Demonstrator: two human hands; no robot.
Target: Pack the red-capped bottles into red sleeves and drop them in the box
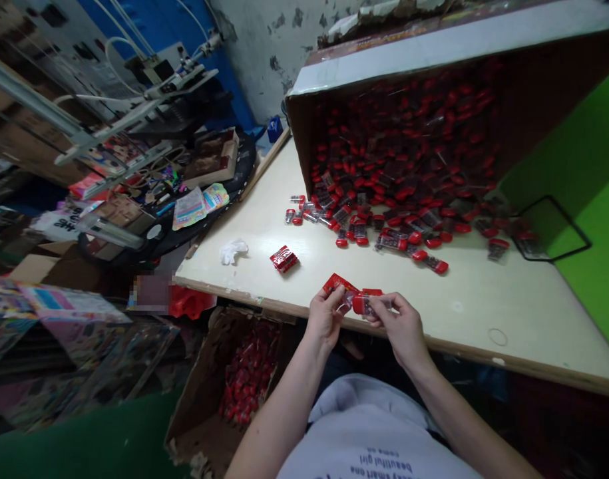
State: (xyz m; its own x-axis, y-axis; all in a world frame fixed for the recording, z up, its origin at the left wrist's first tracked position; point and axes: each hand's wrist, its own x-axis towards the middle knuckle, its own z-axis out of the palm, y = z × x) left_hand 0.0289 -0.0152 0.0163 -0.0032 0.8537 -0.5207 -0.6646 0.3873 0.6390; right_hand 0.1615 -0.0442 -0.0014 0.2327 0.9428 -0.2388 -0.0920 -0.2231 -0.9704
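Note:
At the front edge of the table my left hand [325, 315] is closed, its thumb and fingers pinching a small clear plastic piece [346, 303]. My right hand [404, 326] grips a small clear case with a red cap [359, 305], the cap pointing toward my left hand. Just beyond my fingers shows a printed red card [337, 282]; whether my left hand also touches it I cannot tell. A second red piece [372, 291] shows behind the case, partly covered by my right hand. Further left lies a small stack of red packets [284, 259].
A large carton [394, 70] lies on its side, spilling many red-capped cases [399, 219] onto the table [464, 319]. Crumpled white tissue [233, 251] lies left; a rubber band [498, 337], right. Below the edge stands an open box [194, 399] of red items. A machine [144, 100] stands left.

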